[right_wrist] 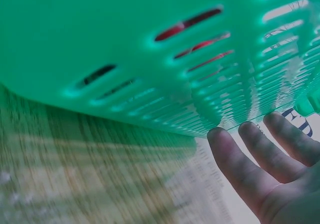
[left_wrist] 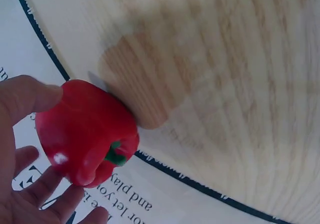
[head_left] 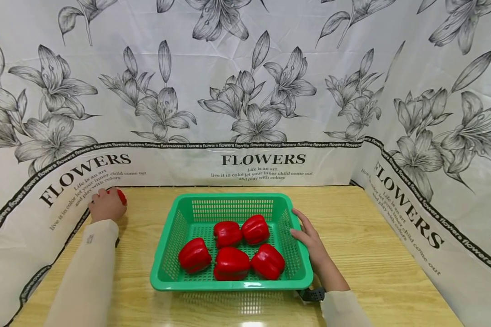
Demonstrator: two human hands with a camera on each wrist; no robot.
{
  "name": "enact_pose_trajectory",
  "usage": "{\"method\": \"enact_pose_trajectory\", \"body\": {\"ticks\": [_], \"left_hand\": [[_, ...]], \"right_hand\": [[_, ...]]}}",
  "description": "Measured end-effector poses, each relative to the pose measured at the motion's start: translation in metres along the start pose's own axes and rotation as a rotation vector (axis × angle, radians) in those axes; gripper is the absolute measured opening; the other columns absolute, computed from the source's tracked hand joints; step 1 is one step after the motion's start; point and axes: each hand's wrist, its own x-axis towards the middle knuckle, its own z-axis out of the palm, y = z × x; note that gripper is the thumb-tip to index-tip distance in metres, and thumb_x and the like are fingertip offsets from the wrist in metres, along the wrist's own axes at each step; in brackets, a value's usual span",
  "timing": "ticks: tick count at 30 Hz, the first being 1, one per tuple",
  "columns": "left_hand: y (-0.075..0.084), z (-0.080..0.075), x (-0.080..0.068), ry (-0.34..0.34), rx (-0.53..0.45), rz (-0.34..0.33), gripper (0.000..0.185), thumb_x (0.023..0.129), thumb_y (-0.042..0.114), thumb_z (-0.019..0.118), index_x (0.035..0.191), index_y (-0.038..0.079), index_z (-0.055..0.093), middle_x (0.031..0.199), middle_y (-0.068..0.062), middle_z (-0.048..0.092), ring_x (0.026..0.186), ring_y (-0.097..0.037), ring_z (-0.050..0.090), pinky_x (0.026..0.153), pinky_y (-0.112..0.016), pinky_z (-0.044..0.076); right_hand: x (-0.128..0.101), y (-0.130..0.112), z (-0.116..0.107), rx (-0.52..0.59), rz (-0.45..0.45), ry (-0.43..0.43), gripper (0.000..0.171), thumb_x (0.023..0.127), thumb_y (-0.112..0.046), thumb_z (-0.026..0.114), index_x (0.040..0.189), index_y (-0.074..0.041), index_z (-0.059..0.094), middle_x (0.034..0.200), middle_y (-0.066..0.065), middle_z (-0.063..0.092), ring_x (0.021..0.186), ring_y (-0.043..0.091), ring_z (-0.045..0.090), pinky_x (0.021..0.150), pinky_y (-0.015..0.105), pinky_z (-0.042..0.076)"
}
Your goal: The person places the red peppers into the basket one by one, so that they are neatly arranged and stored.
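Observation:
A green slotted basket stands mid-table and holds several red bell peppers. My right hand rests against the basket's right rim, fingers straight; in the right wrist view the fingertips touch the basket wall. At the far left corner my left hand grips another red pepper, mostly hidden behind it. The left wrist view shows this pepper with its green stem, thumb above and fingers below, beside the wooden table.
A white cloth printed with flowers walls the table at the back and both sides. The wooden tabletop stretches right of the basket and in front of it. A dark wrist strap sits on my right wrist.

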Motion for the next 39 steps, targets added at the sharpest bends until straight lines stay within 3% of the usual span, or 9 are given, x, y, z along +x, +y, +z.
{"method": "enact_pose_trajectory", "body": {"ticks": [5, 12, 21, 30, 39], "left_hand": [[-0.002, -0.004, 0.0, 0.0, 0.022, 0.008, 0.047, 0.092, 0.024, 0.054, 0.11, -0.019, 0.049, 0.105, -0.044, 0.035, 0.098, -0.062, 0.035, 0.078, -0.075, 0.034], [-0.002, -0.004, -0.003, 0.046, -0.003, 0.02, 0.06, 0.086, 0.028, 0.061, 0.126, -0.013, 0.041, 0.115, -0.044, 0.036, 0.106, -0.062, 0.035, 0.081, -0.077, 0.035], [-0.004, 0.003, 0.002, 0.032, -0.005, 0.03, 0.06, 0.089, 0.027, 0.058, 0.132, -0.008, 0.036, 0.119, -0.043, 0.039, 0.104, -0.062, 0.039, 0.081, -0.072, 0.039], [-0.01, -0.008, -0.001, -0.018, 0.053, -0.005, 0.037, 0.094, 0.009, 0.045, 0.123, -0.013, 0.048, 0.109, -0.04, 0.04, 0.094, -0.056, 0.043, 0.072, -0.065, 0.042], [-0.019, -0.006, 0.001, 0.036, 0.003, 0.039, 0.041, 0.089, 0.013, 0.054, 0.124, -0.007, 0.046, 0.11, -0.037, 0.041, 0.096, -0.055, 0.041, 0.071, -0.064, 0.041]], "right_hand": [[0.0, -0.001, -0.001, 0.002, -0.003, -0.005, 0.06, 0.101, -0.021, 0.045, 0.155, -0.022, 0.018, 0.149, 0.025, 0.033, 0.115, 0.038, 0.058, 0.085, 0.047, 0.056], [0.0, 0.0, -0.001, 0.017, -0.006, -0.014, 0.061, 0.101, -0.021, 0.045, 0.155, -0.021, 0.017, 0.149, 0.026, 0.033, 0.113, 0.032, 0.061, 0.085, 0.047, 0.056], [0.0, 0.002, -0.002, 0.016, -0.011, -0.018, 0.061, 0.101, -0.019, 0.044, 0.155, -0.019, 0.016, 0.15, 0.026, 0.032, 0.113, 0.031, 0.061, 0.085, 0.048, 0.056], [0.0, 0.001, -0.001, 0.011, -0.003, -0.008, 0.06, 0.101, -0.021, 0.045, 0.155, -0.022, 0.018, 0.149, 0.026, 0.034, 0.111, 0.032, 0.062, 0.084, 0.046, 0.057], [0.001, -0.001, 0.001, -0.008, 0.008, -0.002, 0.059, 0.102, -0.021, 0.044, 0.154, -0.024, 0.018, 0.149, 0.025, 0.035, 0.11, 0.03, 0.063, 0.083, 0.045, 0.057]]}}
